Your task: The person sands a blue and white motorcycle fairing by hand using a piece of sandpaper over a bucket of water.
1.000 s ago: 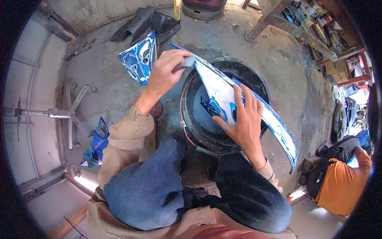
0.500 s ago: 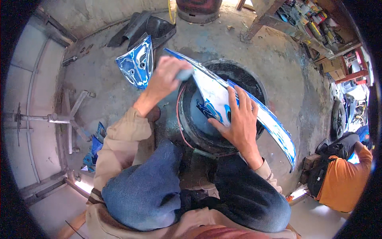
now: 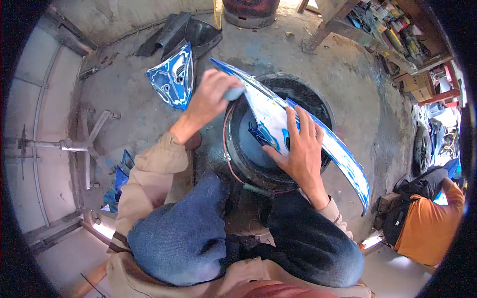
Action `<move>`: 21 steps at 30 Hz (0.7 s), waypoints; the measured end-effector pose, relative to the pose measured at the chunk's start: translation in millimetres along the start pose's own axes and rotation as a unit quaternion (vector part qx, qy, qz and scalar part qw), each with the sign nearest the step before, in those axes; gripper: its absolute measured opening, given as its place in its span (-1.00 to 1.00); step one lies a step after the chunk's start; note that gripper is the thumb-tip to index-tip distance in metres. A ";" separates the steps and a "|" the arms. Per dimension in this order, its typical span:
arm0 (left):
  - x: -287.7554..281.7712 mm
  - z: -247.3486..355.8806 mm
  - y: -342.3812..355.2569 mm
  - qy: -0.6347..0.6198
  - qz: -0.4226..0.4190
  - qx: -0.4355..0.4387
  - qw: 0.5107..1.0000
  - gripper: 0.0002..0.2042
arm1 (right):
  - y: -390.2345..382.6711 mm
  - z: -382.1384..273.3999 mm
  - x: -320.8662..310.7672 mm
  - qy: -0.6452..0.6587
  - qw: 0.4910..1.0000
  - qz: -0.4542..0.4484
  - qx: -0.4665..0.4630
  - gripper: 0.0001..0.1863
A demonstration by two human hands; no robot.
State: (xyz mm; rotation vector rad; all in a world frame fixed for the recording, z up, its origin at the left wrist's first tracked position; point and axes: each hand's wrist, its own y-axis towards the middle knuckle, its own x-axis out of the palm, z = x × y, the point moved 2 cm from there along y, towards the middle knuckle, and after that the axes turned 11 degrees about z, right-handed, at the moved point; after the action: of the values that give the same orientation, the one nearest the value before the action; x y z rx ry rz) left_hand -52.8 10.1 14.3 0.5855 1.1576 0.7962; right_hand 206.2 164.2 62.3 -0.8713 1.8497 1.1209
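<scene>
A long, curved blue-and-white motorcycle fairing panel (image 3: 265,108) lies slantwise over a round black tub (image 3: 325,102) of cloudy water. My left hand (image 3: 209,97), slightly blurred, is closed around a small grey sanding pad (image 3: 233,93) at the panel's upper left edge. Whether the pad presses on the surface is hard to see. Across the middle of the panel, my right hand (image 3: 304,149) grips it, fingers over the far side and thumb at the near side. A thin reddish hose or cord (image 3: 226,149) follows the tub's left rim.
On the floor left of the tub lies another blue-and-white panel (image 3: 174,79), with black plastic parts (image 3: 198,37) behind it. A metal stand (image 3: 94,136) is at far left. Shelving with supplies (image 3: 387,30) stands at far right. A person in orange (image 3: 430,223) sits at right.
My left hand and the pad have shifted slightly right along the panel's edge. My right hand keeps its hold, and the panel stays nearly in place.
</scene>
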 end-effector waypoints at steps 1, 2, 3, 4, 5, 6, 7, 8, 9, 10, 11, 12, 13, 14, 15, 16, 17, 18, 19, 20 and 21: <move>0.9 -2.6 2.5 0.000 0.001 0.000 1.000 -0.47 | 1.2 0.1 -1.3 0.000 1.000 0.000 -0.001 0.18; 1.2 -5.2 4.4 0.016 0.019 -0.035 0.999 -0.47 | 2.0 0.5 -1.0 -0.003 1.000 -0.002 0.000 0.17; 1.5 -6.5 5.3 0.032 0.038 -0.068 0.996 -0.47 | 2.3 0.6 -0.3 -0.006 1.000 -0.004 0.001 0.17; 3.6 3.2 -1.4 -0.007 0.024 -0.067 0.997 -0.49 | 1.9 0.1 1.2 -0.004 1.000 -0.004 0.002 0.17; 4.6 4.1 -1.8 -0.007 0.024 -0.068 0.997 -0.49 | 1.3 -0.5 1.2 -0.001 1.000 -0.003 0.001 0.17; 5.3 6.5 -1.9 -0.012 0.018 -0.029 0.999 -0.50 | 0.8 -0.9 1.0 0.002 1.000 -0.002 0.000 0.17; 5.7 8.4 -2.4 -0.017 0.012 0.009 1.000 -0.50 | 0.6 -0.8 0.4 0.002 1.000 -0.003 -0.001 0.17; 3.9 -0.8 -0.7 0.004 0.025 -0.028 0.999 -0.50 | 0.5 -0.3 -0.5 -0.002 1.000 -0.002 -0.002 0.17; 3.7 0.9 -1.3 0.003 0.023 -0.028 0.999 -0.50 | -0.7 -0.3 -0.5 -0.004 1.000 -0.001 -0.002 0.17; 4.0 1.9 -2.6 0.020 0.032 -0.074 0.997 -0.51 | -2.3 -0.7 0.1 -0.002 1.000 -0.003 -0.001 0.17; 6.3 3.4 -0.6 0.035 0.045 -0.117 0.991 -0.51 | -1.8 0.2 -0.3 -0.003 1.000 -0.006 0.003 0.17; 8.3 20.1 -1.7 0.004 0.044 -0.058 0.997 -0.50 | -1.5 0.8 0.7 -0.001 1.000 -0.010 0.005 0.17; 8.5 30.1 -0.4 -0.040 0.027 -0.031 0.998 -0.51 | -0.7 1.0 1.9 0.000 1.000 -0.011 0.005 0.17; 5.2 24.6 -0.5 -0.012 0.024 -0.021 0.999 -0.49 | -0.8 -0.3 0.7 -0.002 1.000 -0.007 0.001 0.17; 3.0 12.8 1.7 0.014 0.022 -0.008 1.000 -0.47 | 0.3 -1.1 0.6 -0.005 1.000 -0.001 -0.001 0.16; 3.1 3.8 2.8 0.014 0.022 -0.006 1.000 -0.47 | 1.7 -0.8 0.5 -0.004 1.000 0.001 -0.001 0.16; 3.5 -3.8 6.3 0.033 0.052 -0.055 0.997 -0.49 | 2.5 0.9 -0.1 -0.001 1.000 0.001 -0.003 0.15; 4.2 -8.5 7.7 0.051 0.081 -0.104 0.990 -0.50 | 2.8 2.0 -0.9 0.002 1.000 0.002 -0.005 0.15; 8.0 -3.0 3.5 0.049 0.081 -0.103 0.990 -0.50 | 2.5 1.8 -1.8 -0.001 1.000 0.002 -0.004 0.15; 9.7 15.5 -0.5 0.005 0.057 -0.060 0.997 -0.51 | 2.0 0.8 -1.0 0.002 1.000 0.000 -0.003 0.15; 10.6 27.0 -2.5 -0.039 0.033 -0.018 0.999 -0.51 | 1.4 0.4 -0.5 0.005 1.000 -0.002 -0.003 0.15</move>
State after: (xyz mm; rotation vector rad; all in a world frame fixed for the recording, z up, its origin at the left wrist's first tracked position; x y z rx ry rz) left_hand -24.5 17.0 14.6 0.6225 1.0559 0.8419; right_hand 205.3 165.2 63.2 -0.8843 1.8527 1.1227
